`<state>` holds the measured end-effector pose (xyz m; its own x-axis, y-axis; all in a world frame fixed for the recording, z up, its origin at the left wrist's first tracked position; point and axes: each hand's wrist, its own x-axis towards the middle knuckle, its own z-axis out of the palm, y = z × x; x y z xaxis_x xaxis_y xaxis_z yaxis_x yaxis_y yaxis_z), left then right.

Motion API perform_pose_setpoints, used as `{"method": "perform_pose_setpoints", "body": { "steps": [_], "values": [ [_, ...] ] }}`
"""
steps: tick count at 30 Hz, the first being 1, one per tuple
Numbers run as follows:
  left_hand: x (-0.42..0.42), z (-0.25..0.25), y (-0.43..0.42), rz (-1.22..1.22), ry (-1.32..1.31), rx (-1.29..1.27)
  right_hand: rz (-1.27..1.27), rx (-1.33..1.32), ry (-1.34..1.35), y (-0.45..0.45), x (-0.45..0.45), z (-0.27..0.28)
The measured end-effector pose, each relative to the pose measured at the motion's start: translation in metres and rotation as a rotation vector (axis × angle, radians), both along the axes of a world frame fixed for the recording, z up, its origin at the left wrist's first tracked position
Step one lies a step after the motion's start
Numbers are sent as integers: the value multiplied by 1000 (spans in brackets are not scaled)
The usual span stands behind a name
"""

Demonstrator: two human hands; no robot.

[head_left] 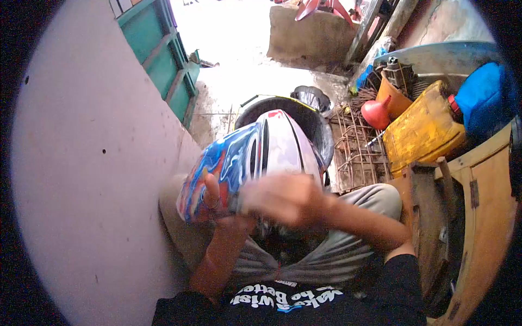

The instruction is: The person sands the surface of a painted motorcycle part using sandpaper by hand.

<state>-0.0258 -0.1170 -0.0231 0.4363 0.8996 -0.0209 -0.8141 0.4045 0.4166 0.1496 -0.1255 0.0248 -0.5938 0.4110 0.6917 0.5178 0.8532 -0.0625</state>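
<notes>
A motorcycle helmet (234, 155) with swirls of blue, red and white on one side and a pale shell on the other rests in the lap. My left hand (222, 209) is at its near left side, one finger raised in front of the painted shell. Its other fingers are partly hidden behind my right hand (285, 198), which is blurred by motion and looks closed. A small greyish patch shows between the two hands, too smeared to name. Both hands lie close together over the helmet's near edge.
A black tub (272, 104) stands behind the helmet. To the right are a rusty wire grid (361, 144), a red funnel (376, 112), a yellow jerrycan (424, 130), a blue container (481, 92) and wooden furniture (484, 212). A pale wall (92, 163) rises close on the left, beside a green door (157, 49).
</notes>
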Motion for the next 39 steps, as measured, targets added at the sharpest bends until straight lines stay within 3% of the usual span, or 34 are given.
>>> {"method": "perform_pose_setpoints", "body": {
  "steps": [2, 4, 7, 12, 14, 16, 19, 22, 24, 26, 28, 30, 34, 38, 39],
  "values": [
    [3, 26, -9, 111, 106, -66, -273, -182, -10, 32, 27, 12],
    [6, 36, -10, 105, 114, -65, -272, -149, -60, 31, 26, 12],
    [12, 43, -6, 118, 119, -57, 39, -3, 60, -11, -16, 8],
    [1, 50, -8, 29, 218, 51, -250, -153, 54, 37, 28, 17],
    [5, 49, 2, 26, 158, 77, -107, -21, 16, 15, 7, -7],
    [4, 38, 6, 8, 83, 84, 97, 21, 39, -3, -11, 11],
    [-2, 16, 5, -23, -19, 82, -119, -184, 99, 38, 28, 9],
    [0, -1, 12, -56, -144, 104, -104, -138, 21, 22, 17, 6],
    [0, -9, 15, -68, -218, 112, 98, -23, 44, -4, -7, 0],
    [-6, -17, 12, -93, -279, 109, 69, 6, -3, 11, 8, 2],
    [-2, -14, 7, -105, -253, -2, -181, -154, -31, 41, 40, 8],
    [6, -10, 3, -122, -238, -111, -240, -130, -83, 42, 43, 3],
    [-1, -21, 2, -101, -180, -166, 110, 62, -4, 5, -2, 4],
    [8, 0, -1, -5, -174, -290, -265, -108, 33, 49, 45, 7],
    [11, 8, 3, 7, -107, -170, -211, -88, 15, 41, 40, 6]
  ]
}}
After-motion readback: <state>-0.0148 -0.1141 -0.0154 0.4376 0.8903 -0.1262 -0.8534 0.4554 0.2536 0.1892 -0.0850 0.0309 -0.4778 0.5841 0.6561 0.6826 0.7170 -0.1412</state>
